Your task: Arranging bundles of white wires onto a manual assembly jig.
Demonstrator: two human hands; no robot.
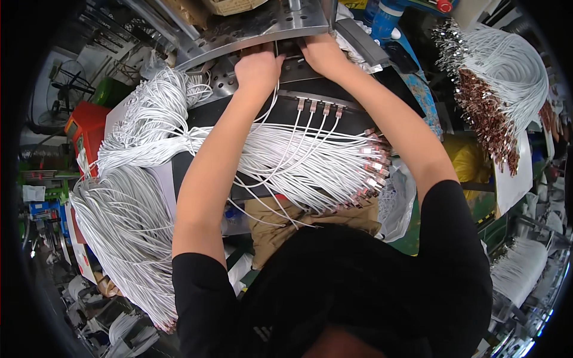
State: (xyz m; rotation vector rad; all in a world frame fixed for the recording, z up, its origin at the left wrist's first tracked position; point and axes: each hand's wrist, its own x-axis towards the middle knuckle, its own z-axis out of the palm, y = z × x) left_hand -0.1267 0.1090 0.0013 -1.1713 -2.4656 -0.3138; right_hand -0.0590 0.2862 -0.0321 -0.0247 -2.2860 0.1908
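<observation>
Both my hands reach under the edge of a perforated metal machine plate [262,33]. My left hand [258,70] is curled closed, and a thin white cable [276,92] runs down past its thumb; the fingertips are partly hidden. Close by on the right, my right hand [323,55] reaches in under the same edge, its fingers mostly out of sight. Just below the hands, several cable ends with small copper-coloured connectors [326,109] sit in a row along a metal strip [292,94]. A large bundle of white cables [298,161] with similar connectors lies beneath my forearms.
More white cable bundles lie at the left [161,101] and hang at the lower left [128,221]. A coiled bundle [507,71] with copper-coloured ends is at the far right. A blue bottle [387,19] stands at the upper right, near a grey bar [361,42].
</observation>
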